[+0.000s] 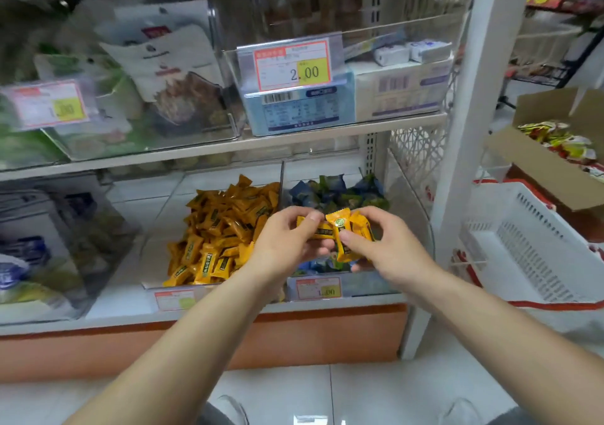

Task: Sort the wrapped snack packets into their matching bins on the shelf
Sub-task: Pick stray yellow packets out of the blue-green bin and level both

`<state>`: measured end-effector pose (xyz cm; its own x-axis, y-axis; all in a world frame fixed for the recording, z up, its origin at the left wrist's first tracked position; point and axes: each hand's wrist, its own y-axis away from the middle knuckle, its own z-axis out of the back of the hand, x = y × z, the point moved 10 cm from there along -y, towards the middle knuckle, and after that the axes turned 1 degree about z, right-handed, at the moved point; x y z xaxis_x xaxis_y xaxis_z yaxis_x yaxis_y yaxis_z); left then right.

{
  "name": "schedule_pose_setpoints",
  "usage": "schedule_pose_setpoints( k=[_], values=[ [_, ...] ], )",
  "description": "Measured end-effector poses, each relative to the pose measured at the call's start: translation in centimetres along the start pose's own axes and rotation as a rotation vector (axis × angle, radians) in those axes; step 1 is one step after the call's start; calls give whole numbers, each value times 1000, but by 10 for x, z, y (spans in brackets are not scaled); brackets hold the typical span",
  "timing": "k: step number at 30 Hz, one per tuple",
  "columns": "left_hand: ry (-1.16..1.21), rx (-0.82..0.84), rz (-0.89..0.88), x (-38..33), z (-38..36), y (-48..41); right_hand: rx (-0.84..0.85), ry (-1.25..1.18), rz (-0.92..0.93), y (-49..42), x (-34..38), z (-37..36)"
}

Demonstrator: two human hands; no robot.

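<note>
Sorting is judged mid-way: orange packets [343, 228], about three, are held above the blue bin [413, 225] and are not yet placed in the orange bin [163, 218] just to the left.

Left hand [284, 241]: fingers curled, one orange packet pinched between thumb and fingertips. Right hand [389, 251]: fingers curled, the other packets gripped by thumb and forefinger. Both hands are close together, and the packets touch each other.

The orange bin is filled with a pile of orange packets [225, 231]; no stray colours are seen in it. The blue bin holds blue-green packets [333, 192]; no orange ones are visible at the back, while the front is hidden by the hands, so strays there cannot be ruled out. What is left, by judgement: the held packets are to be moved left and dropped on the orange pile, then the blue bin checked again.

The upper shelf carries clear bins with pouches [163, 61] and boxed goods [294, 110]. A white basket [529, 251] and a cardboard box [542, 166] of red-yellow packets [562, 140] are seen at right.
</note>
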<state>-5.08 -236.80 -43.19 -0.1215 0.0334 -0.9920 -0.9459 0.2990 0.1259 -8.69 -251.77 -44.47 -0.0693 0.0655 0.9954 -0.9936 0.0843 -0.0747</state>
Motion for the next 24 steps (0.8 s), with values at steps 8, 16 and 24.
schedule_pose_setpoints(
  k=[8, 16, 24],
  values=[
    [-4, -14, -87, -8, 54, 14, 28, -54, -4, -21, 10, -61],
    [62, -332, -152, -12, 174, -11, 187, 370, 140, -89, 48, -155],
    [-964, -511, -163, -24, 232, -23, 187, 838, 308, -144, 67, -208]
  ],
)
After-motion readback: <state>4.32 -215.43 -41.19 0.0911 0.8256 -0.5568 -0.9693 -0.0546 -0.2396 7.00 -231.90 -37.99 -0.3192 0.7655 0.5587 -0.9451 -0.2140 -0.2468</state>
